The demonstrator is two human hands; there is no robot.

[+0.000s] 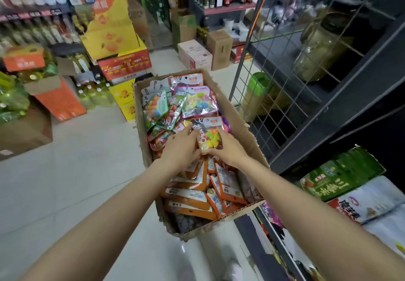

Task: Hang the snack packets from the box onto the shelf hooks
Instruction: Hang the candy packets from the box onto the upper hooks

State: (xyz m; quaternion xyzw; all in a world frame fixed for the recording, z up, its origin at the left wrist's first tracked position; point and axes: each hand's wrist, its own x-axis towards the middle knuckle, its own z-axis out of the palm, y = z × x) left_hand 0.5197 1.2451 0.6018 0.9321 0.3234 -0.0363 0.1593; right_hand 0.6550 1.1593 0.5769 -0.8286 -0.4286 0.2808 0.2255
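**A:** From the head view, what do you have in front of you?

**B:** One cardboard box (245, 127) sits on the pale tiled floor (87, 171), just left of a dark shelf unit (350, 105) fronted by a wire grid panel (274, 96). The box is packed with snack packets, too many and too overlapped to count exactly. The near half holds a heap of orange-edged packets (190, 195); the far half holds clear packets of coloured sweets, among them one with a pink edge (198, 102) and one with a green edge (156, 107).

**A:** And your two hands?

**B:** Both reach into the middle of the box and meet on one packet (209, 135), orange-topped and showing yellow and green sweets. Your left hand (180, 149) holds its left edge, the fingers curled against it. Your right hand (229, 149) grips its right side, the fingers wrapped round the lower corner. That packet lies on top of the pile, still inside the box.

**A:** Anything else nearby?

**B:** One large glass jar (322, 48) stands behind the grid. One green-lidded container (258, 92) sits lower down. Left of the box stands one yellow and red display stand (116, 39), with bottles along the shelves beyond.
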